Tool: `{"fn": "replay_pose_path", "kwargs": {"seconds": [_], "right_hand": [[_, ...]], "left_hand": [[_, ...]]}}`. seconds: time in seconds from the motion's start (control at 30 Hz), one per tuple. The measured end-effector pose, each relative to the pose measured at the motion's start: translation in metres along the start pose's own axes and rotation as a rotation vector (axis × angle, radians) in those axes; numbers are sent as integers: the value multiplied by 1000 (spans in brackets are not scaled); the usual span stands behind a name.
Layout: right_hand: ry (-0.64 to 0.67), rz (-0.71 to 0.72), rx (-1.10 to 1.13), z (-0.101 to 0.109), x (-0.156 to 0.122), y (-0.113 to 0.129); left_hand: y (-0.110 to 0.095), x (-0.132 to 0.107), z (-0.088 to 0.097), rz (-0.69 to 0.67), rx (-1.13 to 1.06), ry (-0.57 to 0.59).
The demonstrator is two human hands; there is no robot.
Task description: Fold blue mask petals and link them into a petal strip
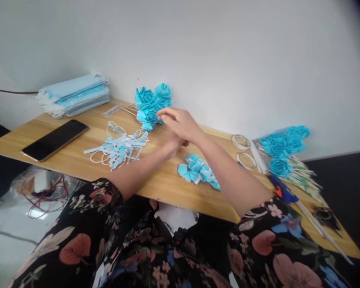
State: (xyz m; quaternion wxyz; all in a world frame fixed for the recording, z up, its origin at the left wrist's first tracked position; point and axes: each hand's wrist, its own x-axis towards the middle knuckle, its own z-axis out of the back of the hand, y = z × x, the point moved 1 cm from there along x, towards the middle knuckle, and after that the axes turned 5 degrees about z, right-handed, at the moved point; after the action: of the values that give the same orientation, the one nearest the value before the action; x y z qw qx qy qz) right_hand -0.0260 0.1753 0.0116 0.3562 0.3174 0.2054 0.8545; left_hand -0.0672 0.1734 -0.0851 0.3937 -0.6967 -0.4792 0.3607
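My right hand is raised over the table, its fingers bent and close together, pointing left. Whatever they pinch, if anything, does not show. Just behind its fingertips are blue crepe-like flowers on thin stems, lying against the wall; I cannot tell whether the hand touches them. Below my right wrist lies my left hand, mostly covered, its fingers hidden. Folded light blue pieces rest on the table near my right forearm. To the left of my hands is a tangle of cut strips and white ear loops.
Stacked face masks and a dark phone occupy the table's left side. On the right are tape rolls, more blue flowers, a blue glue gun and white sticks. A wall borders the back.
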Motion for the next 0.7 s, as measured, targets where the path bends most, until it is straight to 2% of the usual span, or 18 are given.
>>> {"fn": "replay_pose_path", "kwargs": {"seconds": [0.1,0.17,0.27,0.37,0.47,0.6,0.7], "right_hand": [[-135,-74,36,34,-26,-16],[-204,-167,51,54,-48,-32],[-234,-324,109,72,-83,-52],[-152,-435,243,73,-113,-59],[-55,-470,345,68,-131,-55],[20,-485,425,59,-138,-50],[-2,-503,424,51,-138,-53]], "left_hand": [[-1,0,3,-79,40,124],[-2,1,4,-108,67,156],[-3,0,4,-111,94,212],[-3,-4,2,-103,125,258],[-5,-5,3,-138,200,272],[-6,-6,4,-155,299,257],[-6,-8,2,-147,320,250]]}}
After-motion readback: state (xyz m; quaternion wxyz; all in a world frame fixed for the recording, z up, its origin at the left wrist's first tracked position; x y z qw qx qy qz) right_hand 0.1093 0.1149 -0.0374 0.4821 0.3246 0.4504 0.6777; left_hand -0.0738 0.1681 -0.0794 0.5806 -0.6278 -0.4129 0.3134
